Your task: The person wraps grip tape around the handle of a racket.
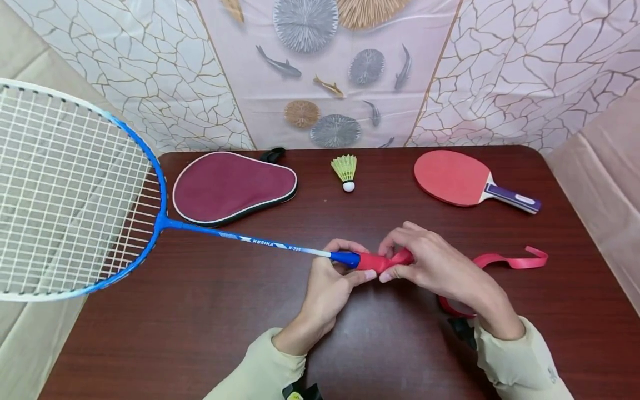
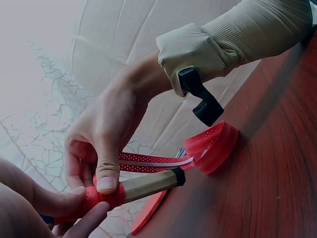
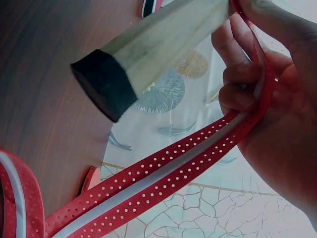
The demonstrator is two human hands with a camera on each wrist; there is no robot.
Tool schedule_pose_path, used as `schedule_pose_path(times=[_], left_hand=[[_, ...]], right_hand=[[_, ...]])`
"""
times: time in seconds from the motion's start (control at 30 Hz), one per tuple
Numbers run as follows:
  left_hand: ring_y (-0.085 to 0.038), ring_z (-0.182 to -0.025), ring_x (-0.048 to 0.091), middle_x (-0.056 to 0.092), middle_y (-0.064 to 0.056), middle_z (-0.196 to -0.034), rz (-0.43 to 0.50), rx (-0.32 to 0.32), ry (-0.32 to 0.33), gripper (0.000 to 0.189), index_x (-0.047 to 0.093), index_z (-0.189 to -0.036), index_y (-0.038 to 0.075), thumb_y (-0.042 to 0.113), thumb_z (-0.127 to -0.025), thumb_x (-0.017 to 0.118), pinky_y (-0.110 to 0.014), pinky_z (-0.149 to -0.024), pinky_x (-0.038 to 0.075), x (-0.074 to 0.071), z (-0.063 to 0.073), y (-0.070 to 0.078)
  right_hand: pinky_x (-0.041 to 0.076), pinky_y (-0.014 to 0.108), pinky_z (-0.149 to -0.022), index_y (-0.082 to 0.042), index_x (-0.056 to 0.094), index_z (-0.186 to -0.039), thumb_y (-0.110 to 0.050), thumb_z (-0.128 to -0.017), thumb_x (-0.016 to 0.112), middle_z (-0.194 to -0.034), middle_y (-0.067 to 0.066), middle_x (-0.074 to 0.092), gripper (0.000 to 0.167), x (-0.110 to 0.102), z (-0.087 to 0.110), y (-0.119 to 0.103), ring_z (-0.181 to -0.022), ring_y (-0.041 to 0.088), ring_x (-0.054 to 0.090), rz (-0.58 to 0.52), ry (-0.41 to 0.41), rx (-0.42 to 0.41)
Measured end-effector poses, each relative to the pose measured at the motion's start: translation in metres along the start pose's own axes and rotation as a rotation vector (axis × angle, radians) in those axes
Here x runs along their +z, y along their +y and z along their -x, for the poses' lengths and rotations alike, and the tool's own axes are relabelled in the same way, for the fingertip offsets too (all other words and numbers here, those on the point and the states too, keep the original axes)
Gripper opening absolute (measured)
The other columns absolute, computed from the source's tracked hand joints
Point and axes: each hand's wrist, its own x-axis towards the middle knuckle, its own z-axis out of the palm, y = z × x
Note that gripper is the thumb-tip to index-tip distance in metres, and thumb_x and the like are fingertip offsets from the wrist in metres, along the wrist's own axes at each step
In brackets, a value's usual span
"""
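Observation:
A blue and white badminton racket (image 1: pixel 265 243) is held up over the table, its strung head to the left. My left hand (image 1: pixel 327 286) grips its handle by the blue cone, thumb and fingers around the red wrapped part. At the edge of that wrap, my right hand (image 1: pixel 437 261) pinches a red perforated grip tape (image 3: pixel 168 168). The tape passes through the right fingers, its pale centre strip showing, and trails in loops to the right. Beyond the wrap, the wooden handle (image 2: pixel 148 187) is bare down to its black end cap (image 2: pixel 179 176).
Along the back of the brown table (image 1: pixel 200 333) lie a maroon paddle case (image 1: pixel 235 186), a yellow shuttlecock (image 1: pixel 345 171) and a red table tennis paddle (image 1: pixel 452 178). Loose tape (image 1: pixel 520 262) curls near the right forearm. A patterned cloth (image 1: pixel 390 28) hangs behind the table.

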Motion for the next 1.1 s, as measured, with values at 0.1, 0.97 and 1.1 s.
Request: schedule_pose_path(times=[0.1,0.97,1.1], left_hand=[[-0.025,-0.093,0.069,0.07,-0.012,-0.104,0.037,0.035,0.003,0.043,0.064,-0.108,0.004,-0.017,-0.073,0.076,-0.032,-0.08,0.057,0.001,0.0,0.0],[-0.026,-0.085,0.071,0.073,-0.006,-0.098,-0.033,0.136,-0.021,0.044,0.052,-0.106,0.007,0.002,-0.076,0.083,-0.033,-0.071,0.058,-0.003,-0.003,-0.002],[-0.026,-0.087,0.071,0.073,-0.006,-0.098,-0.027,0.161,-0.026,0.044,0.051,-0.106,0.006,-0.001,-0.076,0.083,-0.032,-0.07,0.058,-0.004,-0.003,0.001]], right_hand=[[0.047,0.021,-0.065,-0.024,0.07,-0.102,-0.036,-0.07,0.089,-0.089,-0.014,0.057,0.039,0.001,-0.001,0.0,-0.081,0.002,0.049,0.011,0.011,-0.013],[0.046,0.024,-0.058,-0.025,0.061,-0.101,-0.049,-0.063,0.089,-0.082,-0.014,0.055,0.053,0.006,-0.002,-0.007,-0.069,0.003,0.051,0.036,0.061,0.08],[0.047,0.025,-0.057,-0.025,0.059,-0.097,-0.05,-0.063,0.089,-0.08,-0.013,0.057,0.052,0.001,-0.001,-0.006,-0.067,0.004,0.053,0.018,0.083,0.118]])
